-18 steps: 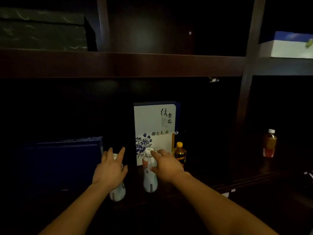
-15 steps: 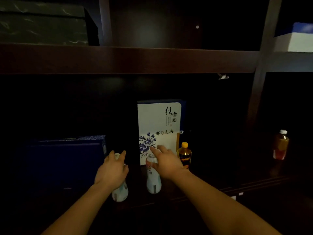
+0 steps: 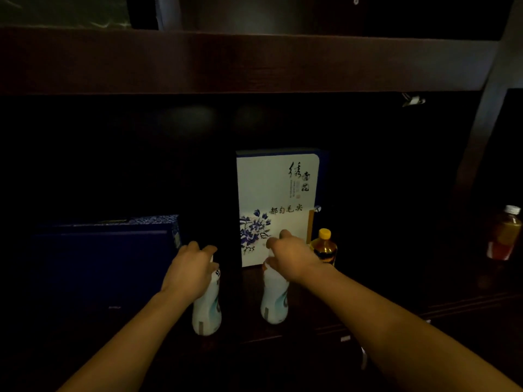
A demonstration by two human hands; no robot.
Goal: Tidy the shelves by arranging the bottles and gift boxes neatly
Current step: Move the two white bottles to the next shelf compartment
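Both hands' grip closes on two white bottles (image 3: 207, 304) near shelf edge (image 3: 283, 339).

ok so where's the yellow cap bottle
In the head view, the yellow cap bottle stands right of centre on the lower shelf, beside the white gift box, just behind the right hand.

Your left hand (image 3: 192, 268) is closing: its fingers (image 3: 210, 250), spread above the cap 0.6 s ago, are now curling over the top of the left white bottle (image 3: 207, 309). Your right hand (image 3: 291, 257) is settling lower onto the neck of the right white bottle (image 3: 274, 298), its fingers wrapping the top. Your view is moving nearer to the shelf.
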